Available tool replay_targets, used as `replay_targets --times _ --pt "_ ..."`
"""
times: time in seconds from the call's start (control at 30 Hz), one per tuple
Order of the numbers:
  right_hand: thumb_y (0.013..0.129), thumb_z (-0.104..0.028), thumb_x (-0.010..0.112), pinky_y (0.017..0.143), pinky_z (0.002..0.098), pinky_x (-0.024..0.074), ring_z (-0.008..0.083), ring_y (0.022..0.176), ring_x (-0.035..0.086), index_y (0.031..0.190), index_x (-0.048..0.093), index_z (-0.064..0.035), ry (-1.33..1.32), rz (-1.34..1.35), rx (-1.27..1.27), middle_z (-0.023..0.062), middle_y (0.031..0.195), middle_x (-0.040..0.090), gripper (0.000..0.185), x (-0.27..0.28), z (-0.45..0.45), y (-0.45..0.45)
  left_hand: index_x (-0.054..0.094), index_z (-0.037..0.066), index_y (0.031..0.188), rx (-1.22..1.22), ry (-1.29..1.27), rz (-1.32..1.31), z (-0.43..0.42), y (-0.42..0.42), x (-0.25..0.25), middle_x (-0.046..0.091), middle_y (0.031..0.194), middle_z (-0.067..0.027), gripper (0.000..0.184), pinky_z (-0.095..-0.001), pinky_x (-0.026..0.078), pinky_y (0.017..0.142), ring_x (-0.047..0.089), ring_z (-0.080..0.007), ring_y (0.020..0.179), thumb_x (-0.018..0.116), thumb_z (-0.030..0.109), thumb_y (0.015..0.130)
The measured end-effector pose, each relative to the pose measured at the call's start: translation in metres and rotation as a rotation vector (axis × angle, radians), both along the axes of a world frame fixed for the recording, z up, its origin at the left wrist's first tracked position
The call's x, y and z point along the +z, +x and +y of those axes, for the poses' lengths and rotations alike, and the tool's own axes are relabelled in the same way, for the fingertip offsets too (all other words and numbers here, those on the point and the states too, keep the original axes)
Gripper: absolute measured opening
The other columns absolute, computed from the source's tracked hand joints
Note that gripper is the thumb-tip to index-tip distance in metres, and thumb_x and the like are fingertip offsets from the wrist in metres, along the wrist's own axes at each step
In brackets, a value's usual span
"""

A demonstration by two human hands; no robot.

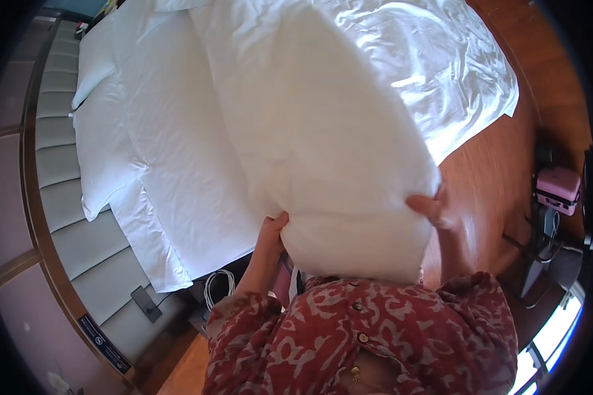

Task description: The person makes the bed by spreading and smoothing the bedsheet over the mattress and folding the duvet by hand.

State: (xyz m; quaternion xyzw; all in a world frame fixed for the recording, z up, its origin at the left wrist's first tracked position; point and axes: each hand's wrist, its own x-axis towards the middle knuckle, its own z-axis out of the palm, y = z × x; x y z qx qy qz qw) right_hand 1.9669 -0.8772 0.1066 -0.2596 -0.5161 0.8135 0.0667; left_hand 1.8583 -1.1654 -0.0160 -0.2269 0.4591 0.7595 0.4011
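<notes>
A thick, puffy white duvet (349,151) stretches from my body across the bed, its near end bulging against my shirt. My left hand (273,234) grips its left edge, with thumb and fingers closed on the fabric. On the opposite edge, my right hand (433,209) pinches the duvet, the thumb on top and most fingers hidden beneath. Under and left of it lies a smooth white bed sheet (178,131). White pillows (109,174) rest at the headboard side.
A grey padded headboard (62,197) runs along the left. Rumpled white bedding (435,59) covers the far right of the bed. White cables (219,286) hang near the bed's close edge. On the right stand a pink case (559,189) and a chair (550,263) on the wooden floor (474,191).
</notes>
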Motion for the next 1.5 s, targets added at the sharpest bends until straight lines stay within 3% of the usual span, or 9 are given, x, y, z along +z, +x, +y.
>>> replay_targets --times 0.23,0.37,0.67,0.83,1.07,1.27,1.37,1.43,1.5 --pt "0.068 -0.018 0.069 0.061 0.0301 0.0479 0.0189 0.07 0.059 0.1 0.055 0.0017 0.747 -0.98 0.189 0.009 0.083 0.062 0.041 -0.247 0.058 0.097 0.056 -0.004 0.093 -0.441 -0.741 0.214 0.035 0.023 -0.108 0.061 0.083 -0.0109 0.031 -0.0305 0.046 0.059 0.059 -0.0191 0.069 0.063 0.019 0.074" --pt "0.071 -0.025 0.071 0.063 0.0277 0.0472 0.0173 0.071 0.058 0.102 0.056 0.0 0.113 -0.711 -0.038 0.0072 0.082 0.061 0.043 -0.254 0.054 0.113 0.057 -0.003 0.091 -0.484 -0.719 0.32 0.021 0.032 -0.111 0.061 0.083 -0.0132 0.03 -0.0299 0.045 0.06 0.058 -0.0182 0.069 0.062 0.022 0.074" --pt "0.071 -0.022 0.066 0.089 0.0409 0.0368 0.0337 0.103 0.047 0.102 0.056 -0.0064 1.313 -0.282 0.048 0.0145 0.105 0.056 0.037 -0.165 0.08 0.007 0.055 0.011 0.109 -0.584 -1.131 1.8 0.09 -0.065 0.017 0.044 0.121 -0.0187 0.034 -0.0457 0.032 0.091 0.04 -0.0371 0.112 0.059 0.021 0.076" --pt "0.07 -0.032 0.064 0.094 0.0511 0.0277 0.0313 0.122 0.029 0.116 0.05 -0.0187 1.509 -0.269 0.296 0.0092 0.13 0.037 0.05 -0.168 0.047 -0.077 0.04 0.019 0.126 -1.062 -1.248 1.757 0.151 -0.085 -0.03 0.029 0.134 -0.0182 0.055 -0.0564 0.027 0.092 0.025 -0.0378 0.124 0.058 0.033 0.077" --pt "0.068 -0.027 0.062 0.095 0.0583 0.0244 0.0312 0.126 0.023 0.119 0.048 -0.0206 1.447 -0.227 0.681 0.01 0.135 0.031 0.054 -0.212 -0.028 0.102 0.025 0.01 0.134 -1.037 -1.075 0.61 0.034 -0.043 -0.091 0.029 0.134 -0.0215 0.069 -0.0529 0.03 0.093 0.029 -0.0379 0.123 0.047 0.047 0.08" --pt "0.071 -0.023 0.055 0.085 0.039 0.042 0.025 0.097 0.057 0.106 0.059 -0.0131 0.706 -1.205 1.534 0.0107 0.101 0.06 0.037 -0.216 0.042 0.208 0.044 0.001 0.12 -1.019 -1.237 1.185 0.008 -0.052 -0.065 0.045 0.119 -0.025 0.055 -0.0467 0.032 0.092 0.04 -0.0358 0.114 0.057 0.032 0.077" --pt "0.074 -0.018 0.055 0.072 0.0418 0.0455 0.0307 0.09 0.057 0.096 0.063 -0.0081 1.432 -0.981 0.875 0.0134 0.095 0.061 0.025 -0.383 0.074 0.259 0.047 0.004 0.118 -0.802 -1.126 1.581 0.048 -0.084 -0.047 0.042 0.121 -0.0251 0.052 -0.0483 0.031 0.092 0.037 -0.0391 0.115 0.061 0.028 0.074" --pt "0.075 -0.019 0.057 0.08 0.0399 0.0435 0.0323 0.091 0.055 0.104 0.057 -0.0056 1.142 -0.794 0.279 0.0157 0.1 0.058 0.032 -0.181 0.087 0.096 0.047 0.006 0.117 -0.756 -1.081 1.817 0.098 -0.095 -0.024 0.042 0.122 -0.0246 0.05 -0.049 0.031 0.092 0.035 -0.0413 0.115 0.06 0.028 0.074" --pt "0.073 -0.015 0.059 0.087 0.0381 0.0397 0.0306 0.102 0.049 0.108 0.056 -0.0088 1.115 -0.62 0.018 0.0132 0.105 0.057 0.036 -0.163 0.076 0.029 0.047 0.007 0.118 -0.86 -1.035 1.809 0.13 -0.089 -0.034 0.04 0.123 -0.0241 0.048 -0.0489 0.031 0.093 0.034 -0.0437 0.115 0.059 0.026 0.075"
